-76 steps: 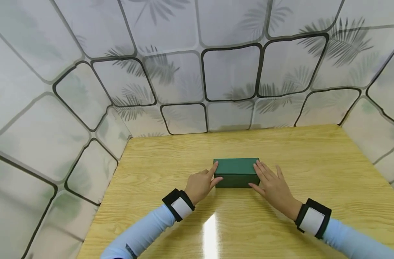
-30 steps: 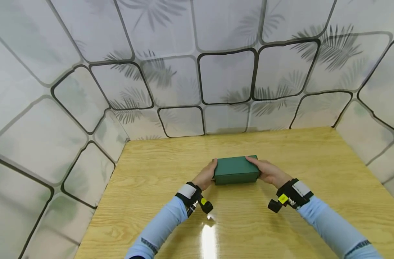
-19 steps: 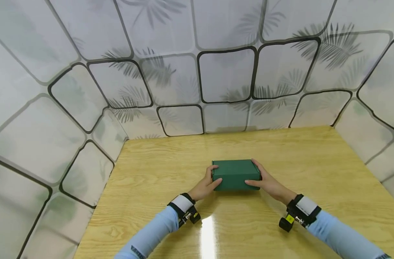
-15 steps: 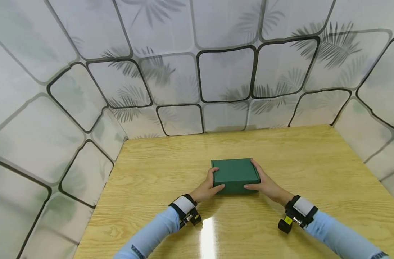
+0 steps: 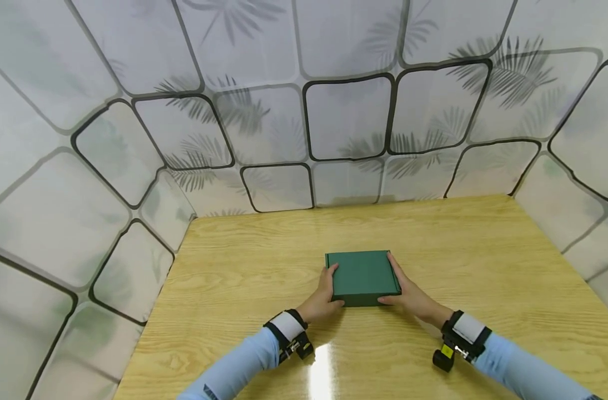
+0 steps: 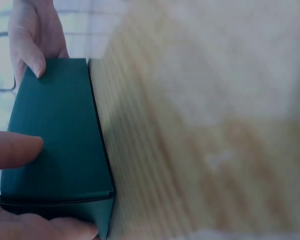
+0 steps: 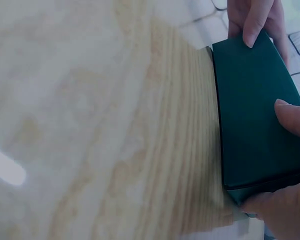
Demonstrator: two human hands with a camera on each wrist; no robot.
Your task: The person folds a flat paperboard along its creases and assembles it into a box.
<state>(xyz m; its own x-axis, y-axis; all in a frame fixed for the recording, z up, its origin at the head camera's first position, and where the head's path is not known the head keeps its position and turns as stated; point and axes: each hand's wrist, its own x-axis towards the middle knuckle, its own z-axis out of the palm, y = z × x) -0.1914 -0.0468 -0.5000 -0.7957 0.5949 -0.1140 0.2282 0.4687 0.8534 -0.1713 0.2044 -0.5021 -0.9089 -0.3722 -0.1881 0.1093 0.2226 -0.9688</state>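
Observation:
A dark green lidded box [image 5: 363, 272] lies with its broad face up at the middle of the wooden table. My left hand [image 5: 321, 298] grips its left end, the thumb [image 6: 20, 150] on the near side and fingers at the far part of that end. At the other end, my right hand [image 5: 411, 294] holds the box the same way, its thumb [image 7: 292, 119] on the near face. Both wrist views show the green box [image 6: 60, 130] between the two hands, close to or on the tabletop. The box's underside is hidden.
The wood-grain table [image 5: 254, 244] extends around the box on all sides. Patterned curtain-like walls [image 5: 348, 116] with dark outlines and leaf prints stand behind it and at both sides. A bright reflection [image 5: 321, 369] lies on the near tabletop.
The hands first touched the box's ends while it showed a narrow top. They then took hold, tilted it, and turned its broad face upward. Over the last half second it tipped flatter, slightly nearer.

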